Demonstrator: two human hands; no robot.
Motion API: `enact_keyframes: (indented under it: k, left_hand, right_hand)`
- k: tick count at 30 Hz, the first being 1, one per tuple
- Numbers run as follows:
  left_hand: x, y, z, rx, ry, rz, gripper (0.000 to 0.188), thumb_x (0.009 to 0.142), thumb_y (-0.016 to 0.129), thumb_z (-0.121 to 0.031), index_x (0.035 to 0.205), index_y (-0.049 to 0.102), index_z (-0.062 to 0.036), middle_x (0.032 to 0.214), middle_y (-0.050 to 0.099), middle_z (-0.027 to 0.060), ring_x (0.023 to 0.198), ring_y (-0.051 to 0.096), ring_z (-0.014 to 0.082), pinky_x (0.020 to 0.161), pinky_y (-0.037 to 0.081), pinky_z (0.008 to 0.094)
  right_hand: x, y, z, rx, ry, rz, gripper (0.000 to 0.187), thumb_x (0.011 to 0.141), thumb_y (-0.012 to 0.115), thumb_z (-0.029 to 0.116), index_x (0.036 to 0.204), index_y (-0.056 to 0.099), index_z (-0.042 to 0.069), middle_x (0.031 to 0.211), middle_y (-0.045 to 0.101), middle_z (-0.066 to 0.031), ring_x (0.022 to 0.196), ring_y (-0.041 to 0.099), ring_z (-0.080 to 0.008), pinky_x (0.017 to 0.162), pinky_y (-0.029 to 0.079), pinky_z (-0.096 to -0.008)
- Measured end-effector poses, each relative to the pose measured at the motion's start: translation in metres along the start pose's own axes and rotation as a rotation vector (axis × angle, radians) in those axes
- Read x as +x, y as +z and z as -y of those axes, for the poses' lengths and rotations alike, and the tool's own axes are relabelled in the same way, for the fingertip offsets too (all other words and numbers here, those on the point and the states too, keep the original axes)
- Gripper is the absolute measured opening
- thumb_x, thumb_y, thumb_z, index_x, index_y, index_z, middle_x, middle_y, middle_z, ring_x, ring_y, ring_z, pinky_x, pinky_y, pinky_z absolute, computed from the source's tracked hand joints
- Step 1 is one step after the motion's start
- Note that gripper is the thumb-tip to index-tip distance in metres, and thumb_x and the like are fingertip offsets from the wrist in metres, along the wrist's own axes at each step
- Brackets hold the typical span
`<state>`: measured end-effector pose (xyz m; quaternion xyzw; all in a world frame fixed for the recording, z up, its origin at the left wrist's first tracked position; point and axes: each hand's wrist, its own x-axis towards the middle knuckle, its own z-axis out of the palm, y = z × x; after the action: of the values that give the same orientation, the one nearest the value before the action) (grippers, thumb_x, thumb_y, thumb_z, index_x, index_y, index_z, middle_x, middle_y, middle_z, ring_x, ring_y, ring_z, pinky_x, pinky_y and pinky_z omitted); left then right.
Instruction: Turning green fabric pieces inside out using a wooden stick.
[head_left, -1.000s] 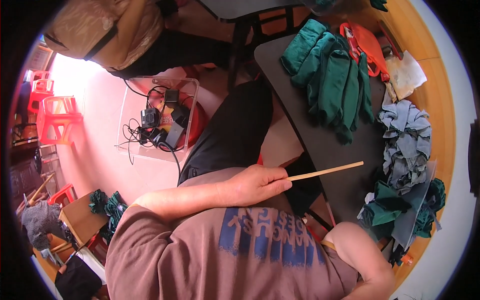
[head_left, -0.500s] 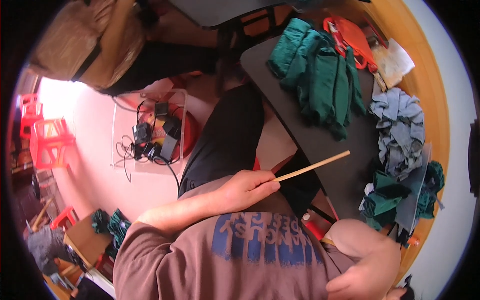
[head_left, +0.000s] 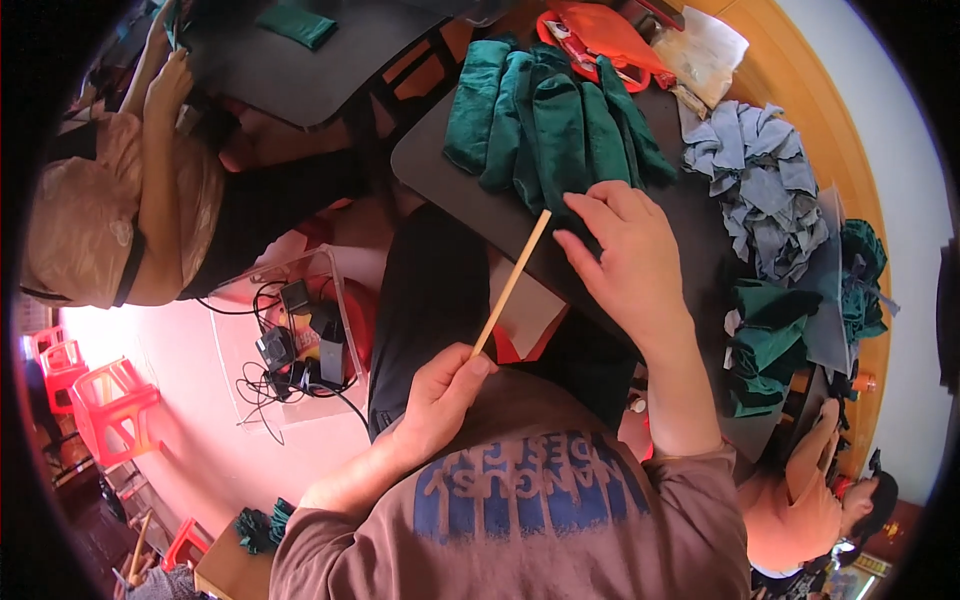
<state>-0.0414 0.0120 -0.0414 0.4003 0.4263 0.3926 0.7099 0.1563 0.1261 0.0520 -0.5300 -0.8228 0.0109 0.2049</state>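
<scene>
My left hand (head_left: pixel 440 395) is closed around the lower end of a thin, light wooden stick (head_left: pixel 512 283), which points up and away, tilted to the right. My right hand (head_left: pixel 625 250) is over the dark table (head_left: pixel 425 158), thumb and fingers apart with nothing between them. Its fingertips are at the near ends of several dark green velvet strips (head_left: pixel 560 125) laid side by side; whether they touch the fabric I cannot tell. The stick's upper tip ends just left of my right thumb.
Crumpled grey-blue cloth (head_left: pixel 765 180) and more green fabric (head_left: pixel 770 345) lie along the table's right side. An orange-red bag (head_left: pixel 605 40) sits at the back. Left, a clear box (head_left: pixel 235 350) holds black cables and devices. Other people are at far left and lower right.
My right hand has come up from beside my body to the green strips. The stick in my left hand has swung more upright and moved left. The view has shifted.
</scene>
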Motion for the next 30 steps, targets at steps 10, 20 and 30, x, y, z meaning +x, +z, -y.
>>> enact_keyframes:
  k: [10,20,30]
  left_hand:
    - [0.001,0.0,0.0,-0.078,-0.035,-0.004,0.02,0.092,0.046,-0.022,0.088,0.055,-0.0042,0.059,0.038,-0.0073,0.053,0.032,0.0009,0.047,0.025,0.0163]
    - [0.025,0.027,-0.023,-0.35,-0.113,0.282,0.026,0.09,0.044,-0.024,0.108,0.046,-0.0049,0.08,0.05,-0.0009,0.054,0.031,0.0018,0.048,0.024,0.0156]
    - [0.005,0.039,-0.047,-0.145,0.127,0.415,0.028,0.083,0.058,-0.015,0.105,0.046,-0.0012,0.087,0.051,0.0027,0.06,0.037,0.0023,0.059,0.032,0.0154]
  right_hand:
    - [-0.026,-0.014,0.002,0.315,0.027,-0.156,0.008,0.067,0.062,0.006,0.07,0.055,0.004,0.067,0.052,-0.0087,0.064,0.053,-0.0264,0.058,0.041,-0.0346]
    - [-0.092,-0.017,0.034,0.799,0.121,0.028,0.009,0.068,0.063,0.002,0.073,0.056,0.002,0.069,0.054,-0.0082,0.062,0.054,-0.0226,0.057,0.042,-0.0306]
    - [-0.103,-0.02,0.028,1.013,0.255,-0.081,0.01,0.073,0.064,0.0,0.078,0.056,0.0,0.075,0.053,-0.0069,0.066,0.049,-0.0126,0.06,0.038,-0.0234]
